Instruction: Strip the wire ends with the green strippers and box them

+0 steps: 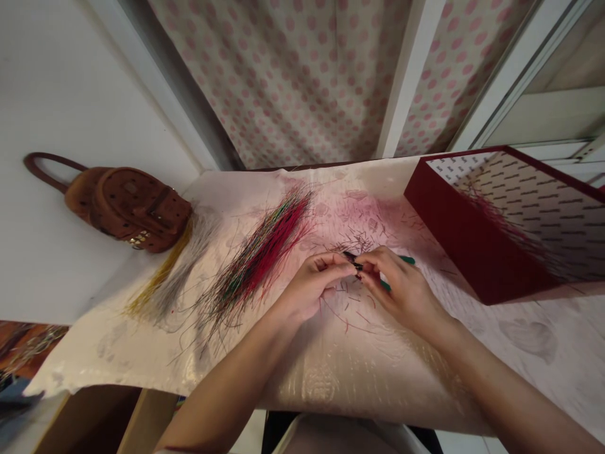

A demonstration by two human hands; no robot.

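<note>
Both hands meet over the table (378, 372). The left hand (309, 287) pinches a small dark piece (352, 258); the right hand (401, 287) grips a green-handled tool (406, 260), fingers closed

Counter (359, 372): covered in a cream cloth with a satin sheen, faintly patterned, lightly creased. Bundle of thin strands (259, 252), red, green and dark: fine, wiry, slightly glossy. Paler strands (165, 277) at left, yellow and grey, matt. Backpack (127, 205), far left: brown, suede-like, with small metal studs. Box (472, 246), right: dark red card, smooth outside, printed paper lining inside. Curtain (307, 75), far: matt spotted cloth.
</note>
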